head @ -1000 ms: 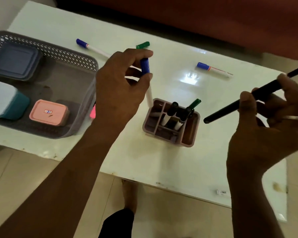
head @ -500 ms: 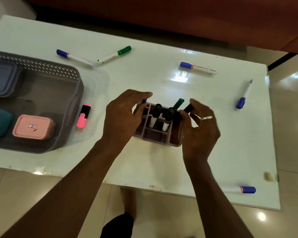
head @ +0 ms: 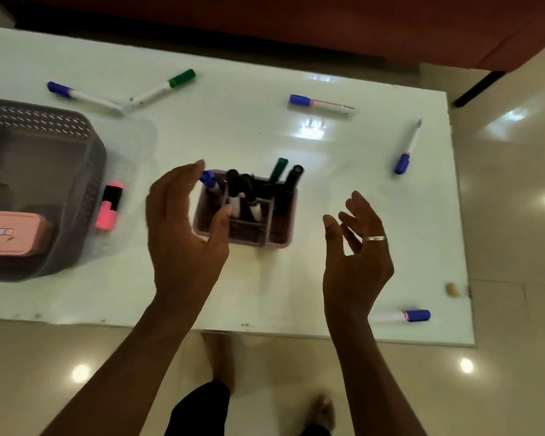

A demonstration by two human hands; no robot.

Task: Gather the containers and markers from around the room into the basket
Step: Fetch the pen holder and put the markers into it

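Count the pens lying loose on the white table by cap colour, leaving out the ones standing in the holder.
Blue-capped white markers: 4
Green-capped white marker: 1
Pink highlighter with a black band: 1
Total: 6

Basket (head: 90, 184) and pink container (head: 11, 234) partly beyond the left edge

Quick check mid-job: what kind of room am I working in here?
Most likely a home living room: a white table over glossy floor tiles, what looks like a red-brown sofa behind it, and a bare foot on the floor.
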